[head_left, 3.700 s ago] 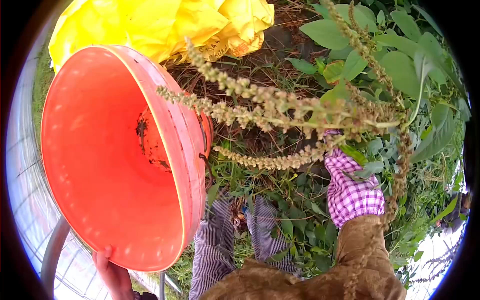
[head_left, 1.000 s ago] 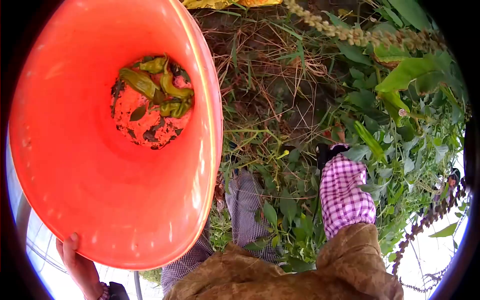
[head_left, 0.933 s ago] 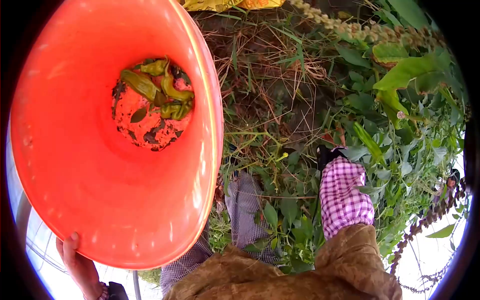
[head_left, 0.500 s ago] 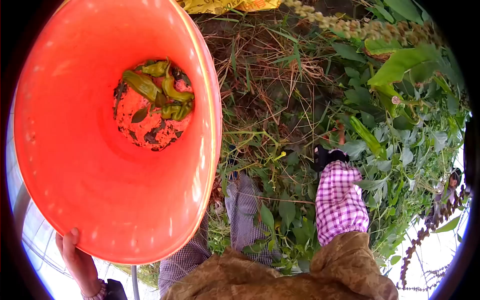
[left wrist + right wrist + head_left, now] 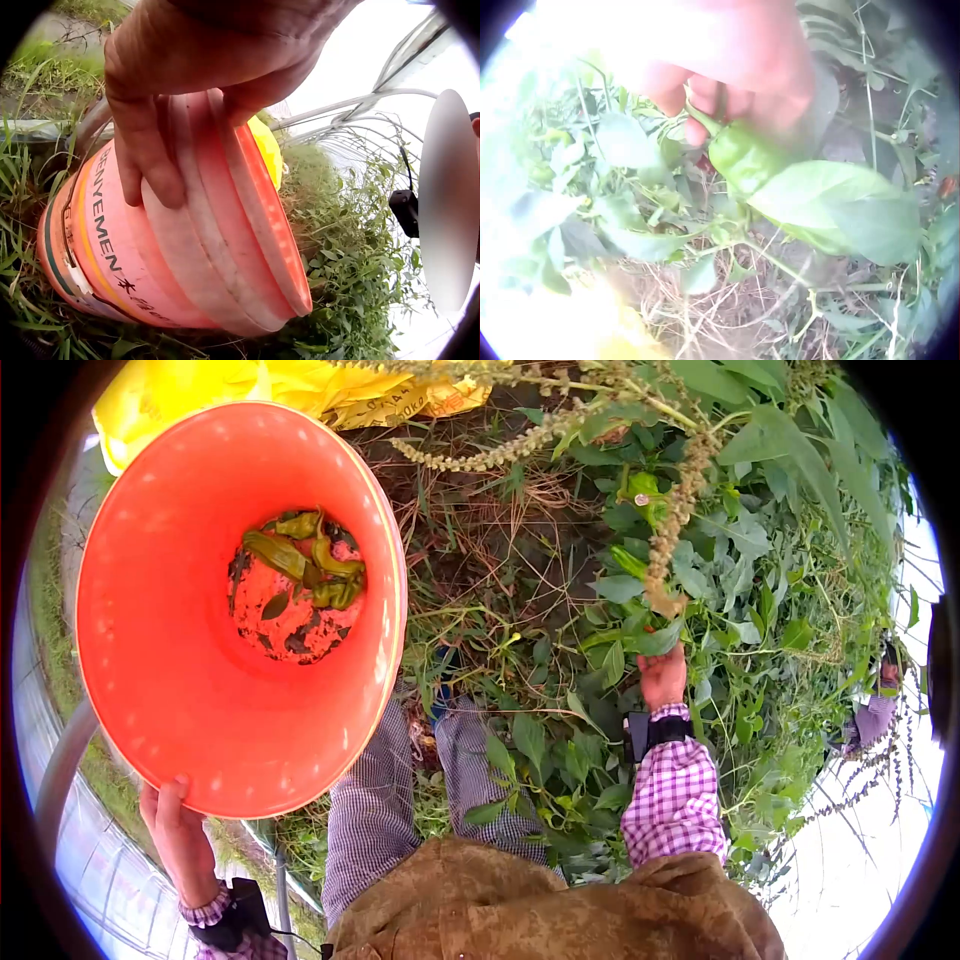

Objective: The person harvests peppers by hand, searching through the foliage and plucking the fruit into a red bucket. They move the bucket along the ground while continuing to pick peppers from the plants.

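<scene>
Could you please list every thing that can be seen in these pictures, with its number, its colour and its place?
bucket: one, orange, at left, tilted with its mouth toward the head camera
loose peppers: several, green, on the bucket's bottom
held pepper: one, green, among leaves at right
sack: one, yellow, beyond the bucket, at top
seed spikes: several, pale tan, top centre
leafy plants: many, green, right half
pipe: one, grey, curved, lower left
jacket: one, brown, bottom
trousers: one pair, grey checked, bottom centre
sleeves: two, purple-white checked, at the wrists
left hand: one, grips the bucket's rim
right hand: one, pinches the held pepper at its stem
</scene>
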The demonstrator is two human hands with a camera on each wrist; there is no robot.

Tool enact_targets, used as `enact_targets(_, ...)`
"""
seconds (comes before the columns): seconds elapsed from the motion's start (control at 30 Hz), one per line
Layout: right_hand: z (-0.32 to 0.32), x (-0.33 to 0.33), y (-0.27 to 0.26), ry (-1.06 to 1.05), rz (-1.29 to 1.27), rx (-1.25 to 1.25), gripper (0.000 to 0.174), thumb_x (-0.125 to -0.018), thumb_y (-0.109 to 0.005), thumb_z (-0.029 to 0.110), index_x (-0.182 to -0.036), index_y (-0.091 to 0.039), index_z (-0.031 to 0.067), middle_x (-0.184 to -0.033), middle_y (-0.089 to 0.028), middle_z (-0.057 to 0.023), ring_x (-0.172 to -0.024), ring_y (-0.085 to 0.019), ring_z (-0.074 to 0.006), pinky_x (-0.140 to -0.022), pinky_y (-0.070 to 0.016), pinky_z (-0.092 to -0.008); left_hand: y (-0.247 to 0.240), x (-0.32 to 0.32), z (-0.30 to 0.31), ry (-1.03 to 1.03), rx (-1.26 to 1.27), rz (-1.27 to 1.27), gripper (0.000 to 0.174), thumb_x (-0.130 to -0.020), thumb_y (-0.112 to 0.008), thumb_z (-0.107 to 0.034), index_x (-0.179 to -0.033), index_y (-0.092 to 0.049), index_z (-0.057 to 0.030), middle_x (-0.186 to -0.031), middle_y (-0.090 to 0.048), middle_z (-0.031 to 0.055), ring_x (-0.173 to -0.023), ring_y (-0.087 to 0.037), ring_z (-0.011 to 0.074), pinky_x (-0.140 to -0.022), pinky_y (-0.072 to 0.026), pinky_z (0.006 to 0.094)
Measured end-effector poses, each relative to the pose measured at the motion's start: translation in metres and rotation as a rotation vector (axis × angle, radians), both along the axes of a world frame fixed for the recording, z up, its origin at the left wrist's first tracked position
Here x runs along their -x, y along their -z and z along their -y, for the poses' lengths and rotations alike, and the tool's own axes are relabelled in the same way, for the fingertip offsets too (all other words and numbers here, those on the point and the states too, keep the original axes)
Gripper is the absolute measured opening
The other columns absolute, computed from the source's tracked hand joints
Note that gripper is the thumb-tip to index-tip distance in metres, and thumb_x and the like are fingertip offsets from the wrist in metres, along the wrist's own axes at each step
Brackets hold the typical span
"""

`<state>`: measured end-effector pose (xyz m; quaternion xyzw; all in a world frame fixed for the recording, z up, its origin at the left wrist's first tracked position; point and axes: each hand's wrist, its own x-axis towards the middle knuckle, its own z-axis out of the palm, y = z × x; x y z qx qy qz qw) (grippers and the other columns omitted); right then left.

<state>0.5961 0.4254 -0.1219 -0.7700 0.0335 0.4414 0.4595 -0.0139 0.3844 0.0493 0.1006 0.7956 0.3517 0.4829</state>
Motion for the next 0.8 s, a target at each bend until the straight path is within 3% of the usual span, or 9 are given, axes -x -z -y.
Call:
enact_targets(0.07,0.001,0.001,-0.019,0.014,0.002,0.026,0.029,-0.092,-0.051,0.041,-0.099,-0.06,0.0142,-0.101,-0.058,0.0015,-0.09,-0.05,-0.0146,-0.084,-0.0382,-0.0339,0.003,-0.006,-0.001,-0.018,-0.002,-0.037,0.029,-0.082,-0.054,-0.011,-0.107,-0.052,0.0036,-0.101,-0.06,0.0089,-0.087,-0.06,0.0168,-0.075,-0.0505,0.0325)
enact_targets(0.13,0.017,-0.001,-0.023,0.074,-0.088,0.049,0.034,-0.093,-0.048,0.044,-0.1,-0.059,0.0131,-0.119,-0.055,-0.0005,-0.096,-0.049,-0.0158,-0.088,-0.0353,-0.0319,0.006,-0.004,-0.002,-0.043,-0.049,0.005,0.028,-0.081,-0.054,-0.008,-0.106,-0.052,0.0032,-0.098,-0.061,0.0092,-0.084,-0.063,0.0173,-0.07,-0.0541,0.0317)
enact_targets(0.17,0.023,0.001,-0.032,0.0,-0.161,-0.056,0.03,-0.093,-0.047,0.042,-0.093,-0.059,0.0145,-0.119,-0.058,0.0015,-0.093,-0.048,-0.0137,-0.086,-0.0343,-0.0307,0.006,-0.002,-0.002,-0.07,-0.043,0.013,0.028,-0.08,-0.055,-0.008,-0.106,-0.052,0.0032,-0.098,-0.061,0.0094,-0.083,-0.063,0.0175,-0.069,-0.0547,0.0318)
enact_targets(0.27,0.028,-0.017,-0.014,0.053,-0.251,0.027,0.027,-0.095,-0.044,0.036,-0.088,-0.059,0.0147,-0.108,-0.064,0.0015,-0.09,-0.052,-0.0123,-0.084,-0.0362,-0.0284,0.01,0.008,-0.007,-0.088,-0.031,0.005,0.028,-0.08,-0.055,-0.007,-0.106,-0.053,0.0032,-0.097,-0.062,0.01,-0.081,-0.064,0.0184,-0.067,-0.0559,0.0322)
enact_targets(0.33,0.003,0.013,-0.039,0.092,-0.214,0.112,0.027,-0.095,-0.045,0.034,-0.087,-0.059,0.0127,-0.1,-0.065,-0.0012,-0.083,-0.055,-0.015,-0.079,-0.0419,-0.0295,0.011,0.01,-0.009,-0.107,-0.02,0.028,0.028,-0.08,-0.055,-0.007,-0.106,-0.053,0.0032,-0.097,-0.062,0.0104,-0.079,-0.064,0.019,-0.066,-0.0565,0.0325)
enact_targets(0.4,0.005,0.032,-0.053,0.181,-0.124,0.091,0.029,-0.097,-0.04,0.028,-0.076,-0.051,0.0123,-0.093,-0.065,-0.0059,-0.079,-0.055,-0.0201,-0.081,-0.0447,-0.0352,0.013,0.014,-0.004,-0.087,-0.056,0.089,0.028,-0.08,-0.055,-0.006,-0.107,-0.052,0.0036,-0.096,-0.063,0.0115,-0.078,-0.065,0.0196,-0.064,-0.0575,0.0329)
enact_targets(0.53,0.024,0.042,-0.079,-0.083,-0.128,0.13,0.031,-0.097,-0.044,0.029,-0.073,-0.051,0.0094,-0.087,-0.063,-0.0096,-0.086,-0.058,-0.0253,-0.084,-0.0467,-0.0394,0.021,0.016,0.004,0.011,-0.032,0.14,0.028,-0.08,-0.055,-0.005,-0.106,-0.052,0.0046,-0.096,-0.063,0.0128,-0.077,-0.066,0.0199,-0.061,-0.0585,0.033)
enact_targets(0.7,0.028,0.135,-0.157,-0.502,0.008,0.131,0.033,-0.098,-0.044,0.031,-0.079,-0.055,0.0055,-0.091,-0.064,-0.01,-0.084,-0.059,-0.0178,-0.074,-0.0494,-0.0365,0.062,0.026,0.005,0.086,-0.051,0.216,0.029,-0.08,-0.054,-0.006,-0.106,-0.05,0.0061,-0.095,-0.062,0.0133,-0.074,-0.067,0.0212,-0.056,-0.0592,0.0322)
enact_targets(0.8,0.026,0.2,-0.214,-0.43,-0.009,-0.275,0.029,-0.098,-0.042,0.026,-0.089,-0.059,0.0037,-0.101,-0.063,-0.0156,-0.089,-0.059,-0.0198,-0.081,-0.0486,-0.0358,0.085,0.018,-0.005,0.139,-0.044,0.251,0.03,-0.079,-0.055,-0.006,-0.106,-0.05,0.0064,-0.094,-0.062,0.0132,-0.072,-0.067,0.0212,-0.056,-0.0594,0.0325)
